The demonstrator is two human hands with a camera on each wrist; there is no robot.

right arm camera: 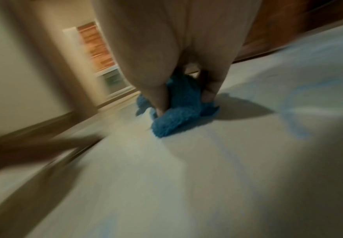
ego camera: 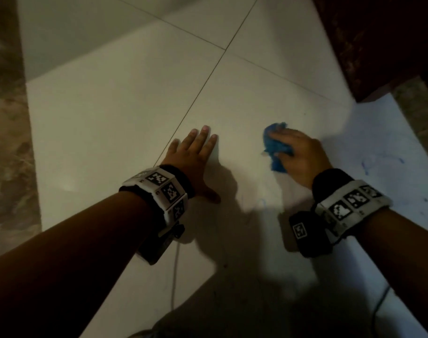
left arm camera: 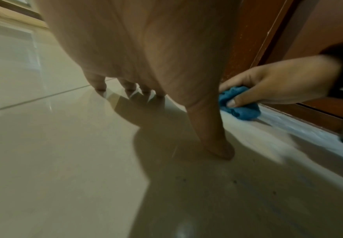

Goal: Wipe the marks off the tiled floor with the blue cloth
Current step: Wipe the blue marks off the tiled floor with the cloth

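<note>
The right hand (ego camera: 303, 159) has its grip bunched around the blue cloth (ego camera: 275, 148), thumb and fingers curled over the wad and pushing it down on the tiled floor (ego camera: 110, 123). Balling the cloth this way likely puts the pressure on a small patch, which suits rubbing at pen-like marks. The wrist view from that side is streaked with blur, so the hand is probably mid-stroke.

The left hand (ego camera: 195, 154) lies beside the cloth, well apart from it, fingers spread and straight, with fingertips and thumb planted on the tile. It holds nothing; it looks like a prop carrying the person's weight while they lean over the floor.

Blue marks (ego camera: 381, 164) show on the far side of the cloth from the left hand, with fainter specks and a pale blue smear nearer the person, so much of the job seems left to do.

Beyond the cloth stands a dark wooden door (ego camera: 378, 45), its bottom edge close by. That edge limits strokes away from the person. Toward the marks and back toward the person the tile lies open. A grout line (ego camera: 203, 86) runs just under the left hand's fingers.
</note>
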